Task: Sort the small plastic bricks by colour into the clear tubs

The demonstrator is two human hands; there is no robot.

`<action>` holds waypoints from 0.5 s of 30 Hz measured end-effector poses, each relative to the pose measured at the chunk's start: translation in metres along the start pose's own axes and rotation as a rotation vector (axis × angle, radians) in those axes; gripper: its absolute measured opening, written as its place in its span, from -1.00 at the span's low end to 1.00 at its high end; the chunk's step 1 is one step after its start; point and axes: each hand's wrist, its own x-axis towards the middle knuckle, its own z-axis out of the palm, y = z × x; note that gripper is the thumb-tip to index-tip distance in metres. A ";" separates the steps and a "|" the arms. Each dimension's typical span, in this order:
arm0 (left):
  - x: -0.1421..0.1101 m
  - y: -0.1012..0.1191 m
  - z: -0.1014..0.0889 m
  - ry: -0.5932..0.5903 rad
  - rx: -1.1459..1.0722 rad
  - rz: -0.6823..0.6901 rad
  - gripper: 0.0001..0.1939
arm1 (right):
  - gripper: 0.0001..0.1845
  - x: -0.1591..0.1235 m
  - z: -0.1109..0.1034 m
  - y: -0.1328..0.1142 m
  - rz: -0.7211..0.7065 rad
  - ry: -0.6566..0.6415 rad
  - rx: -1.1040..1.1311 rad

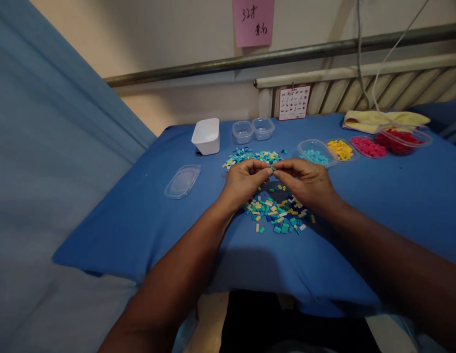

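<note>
My left hand (246, 179) and my right hand (305, 180) meet fingertip to fingertip above the table. Both pinch a tiny greenish toy brick (272, 167), mostly hidden by the fingers. Under and in front of the hands lies a loose pile of small toy bricks (275, 213) in teal, green, blue, white and pale yellow. Another pile of such bricks (252, 156) spreads just behind my fingers, partly covered by them.
A white tub (207, 137), two clear containers (242, 132) and a clear lid (183, 182) stand or lie left and back. To the right are containers with light-blue (315, 157), yellow (340, 150), pink (367, 147) and red pieces (397, 141), plus a yellow cloth (382, 119).
</note>
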 end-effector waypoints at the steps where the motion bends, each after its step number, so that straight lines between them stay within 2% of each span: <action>1: 0.002 -0.001 -0.003 0.021 0.040 0.036 -0.74 | -0.81 0.003 -0.007 -0.001 -0.028 0.006 -0.075; 4: 0.008 -0.004 -0.022 0.117 0.260 0.154 -0.78 | -0.79 0.012 -0.036 0.008 -0.093 0.073 -0.286; 7: 0.012 -0.006 -0.043 0.150 0.572 0.207 -0.77 | -0.78 0.019 -0.066 0.032 -0.079 0.143 -0.474; 9: 0.012 -0.008 -0.052 0.083 0.767 0.220 -0.77 | -0.76 0.021 -0.080 0.051 -0.049 0.141 -0.587; 11: 0.011 -0.009 -0.053 -0.033 0.918 0.241 -0.75 | -0.71 0.021 -0.087 0.065 -0.025 0.096 -0.676; 15: 0.008 -0.010 -0.043 -0.240 1.163 0.323 -0.68 | -0.64 0.022 -0.087 0.071 -0.045 0.006 -0.754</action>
